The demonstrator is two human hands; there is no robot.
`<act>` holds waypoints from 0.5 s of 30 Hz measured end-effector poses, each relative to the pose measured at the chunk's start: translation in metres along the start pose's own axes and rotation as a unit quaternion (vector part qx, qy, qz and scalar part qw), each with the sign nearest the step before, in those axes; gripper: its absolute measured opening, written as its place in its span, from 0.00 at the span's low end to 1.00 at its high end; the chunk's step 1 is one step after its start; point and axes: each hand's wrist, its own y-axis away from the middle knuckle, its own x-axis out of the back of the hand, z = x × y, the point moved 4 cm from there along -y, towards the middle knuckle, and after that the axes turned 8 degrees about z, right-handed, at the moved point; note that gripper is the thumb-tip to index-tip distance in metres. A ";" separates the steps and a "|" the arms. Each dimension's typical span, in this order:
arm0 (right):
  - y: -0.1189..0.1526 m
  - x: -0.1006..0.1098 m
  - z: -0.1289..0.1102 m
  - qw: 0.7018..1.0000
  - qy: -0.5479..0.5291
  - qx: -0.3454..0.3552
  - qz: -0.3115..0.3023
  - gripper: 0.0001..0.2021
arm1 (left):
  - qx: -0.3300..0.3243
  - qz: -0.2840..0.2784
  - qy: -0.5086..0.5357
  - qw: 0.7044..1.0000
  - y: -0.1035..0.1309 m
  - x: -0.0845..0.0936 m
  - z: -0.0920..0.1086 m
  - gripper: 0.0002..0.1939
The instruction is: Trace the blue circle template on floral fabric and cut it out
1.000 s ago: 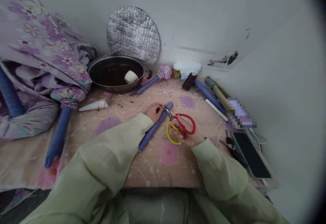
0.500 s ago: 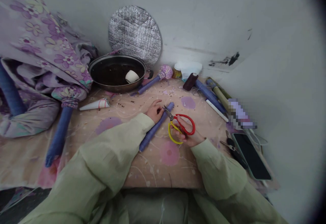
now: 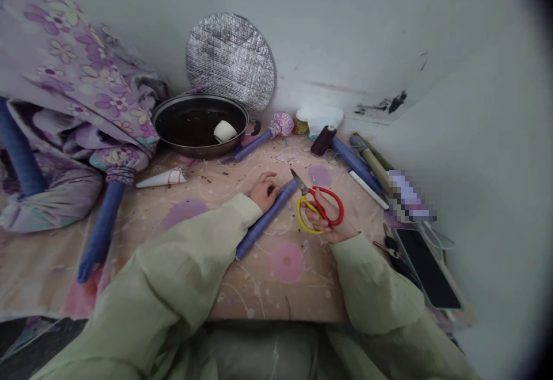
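Observation:
Scissors (image 3: 319,202) with one red and one yellow handle loop are gripped by my right hand (image 3: 330,216), blades closed and pointing up and left past the far end of a blue cloth-wrapped roll (image 3: 266,219). The roll lies slantwise on the patterned tablecloth (image 3: 302,299). My left hand (image 3: 264,193) rests beside the roll's upper part, fingers curled with thumb and fingertips together; whatever they pinch is too small to make out.
A pan (image 3: 199,149) with a white cup (image 3: 224,132) stands at the back. Nearby are a dark thread spool (image 3: 323,140), a white cone (image 3: 162,178), floral cloth bundles (image 3: 64,69) and, at right, a phone (image 3: 428,268).
My right hand and the scissors have moved right, away from my left hand and the roll's end. The blades have closed. My left hand has barely moved.

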 end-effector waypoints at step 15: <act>-0.020 0.049 -0.002 0.989 -0.063 0.136 0.002 0.22 | 0.014 -0.043 -0.057 0.997 -0.044 0.027 0.007 0.09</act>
